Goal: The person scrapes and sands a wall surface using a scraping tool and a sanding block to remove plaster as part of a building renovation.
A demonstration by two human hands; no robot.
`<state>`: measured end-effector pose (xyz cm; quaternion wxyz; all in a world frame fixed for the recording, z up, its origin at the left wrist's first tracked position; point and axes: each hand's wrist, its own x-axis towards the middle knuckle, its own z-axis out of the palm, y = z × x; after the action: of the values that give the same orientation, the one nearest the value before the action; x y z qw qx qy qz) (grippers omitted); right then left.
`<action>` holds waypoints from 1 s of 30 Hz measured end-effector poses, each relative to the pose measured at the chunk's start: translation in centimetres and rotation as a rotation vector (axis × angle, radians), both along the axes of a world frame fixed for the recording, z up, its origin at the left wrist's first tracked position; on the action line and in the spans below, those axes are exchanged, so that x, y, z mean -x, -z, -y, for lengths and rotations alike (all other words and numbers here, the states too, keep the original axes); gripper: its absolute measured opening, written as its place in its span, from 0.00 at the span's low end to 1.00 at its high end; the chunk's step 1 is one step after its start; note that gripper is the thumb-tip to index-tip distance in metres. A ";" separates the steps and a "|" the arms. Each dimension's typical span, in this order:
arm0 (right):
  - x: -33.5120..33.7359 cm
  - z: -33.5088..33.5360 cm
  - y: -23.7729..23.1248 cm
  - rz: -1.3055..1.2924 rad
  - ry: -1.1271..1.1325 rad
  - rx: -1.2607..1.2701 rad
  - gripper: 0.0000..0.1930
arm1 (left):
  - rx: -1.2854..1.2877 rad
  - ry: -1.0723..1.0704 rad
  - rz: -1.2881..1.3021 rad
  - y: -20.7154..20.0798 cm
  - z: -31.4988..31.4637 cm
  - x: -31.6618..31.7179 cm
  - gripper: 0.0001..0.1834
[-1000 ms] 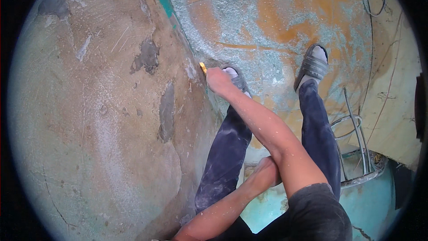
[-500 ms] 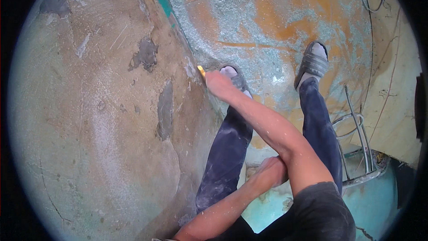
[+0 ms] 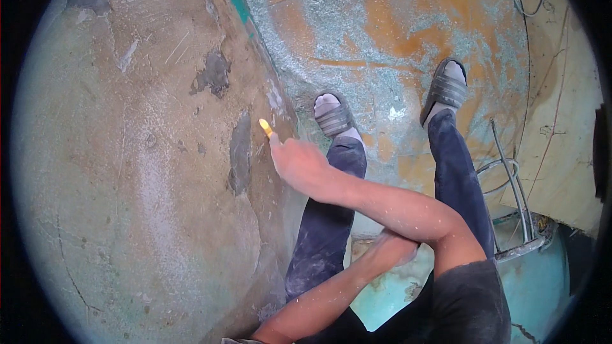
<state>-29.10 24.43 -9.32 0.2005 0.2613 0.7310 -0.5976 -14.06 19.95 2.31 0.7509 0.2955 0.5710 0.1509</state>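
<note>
My right hand [image 3: 298, 164], on an arm that crosses over to the left, is closed around a slim tool with a yellow end [image 3: 266, 129]. Only that end sticks out past the fingers, so the tool's kind cannot be made out. It is near the worn, brownish wall [image 3: 172, 172], beside a grey bare patch [image 3: 240, 154]; whether it touches the wall is unclear. My left hand [image 3: 396, 250] lies beneath my right elbow, its fingers hidden behind that arm.
My feet, in grey striped slides [image 3: 334, 118], stand on an orange floor [image 3: 408, 19] strewn with pale blue-green flakes. To the right is a metal tube frame [image 3: 526, 216]. A looped cable [image 3: 528, 9] lies at the far right.
My right hand has come nearer to me and slightly left along the wall, carrying the yellow-ended tool. The right elbow has shifted to the right. My left hand has barely moved.
</note>
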 end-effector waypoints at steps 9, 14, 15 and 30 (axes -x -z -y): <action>-0.7 -0.2 0.6 0.090 -0.015 0.115 0.13 | 0.215 0.217 0.145 0.8 -1.2 -0.1 0.14; -2.1 -2.5 1.2 0.106 0.021 0.231 0.15 | 0.182 0.261 0.136 1.4 -0.9 -1.6 0.15; -2.2 -2.3 1.4 0.074 0.032 0.231 0.15 | 0.181 0.259 0.135 1.4 -0.6 -1.9 0.15; -4.2 6.1 6.4 0.139 0.006 0.198 0.13 | 0.165 0.363 0.073 1.3 -0.5 -0.8 0.10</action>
<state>-24.86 18.30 -15.74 0.2737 0.2832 0.6519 -0.6480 -13.26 20.47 1.03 0.8077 0.3255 0.4911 -0.0236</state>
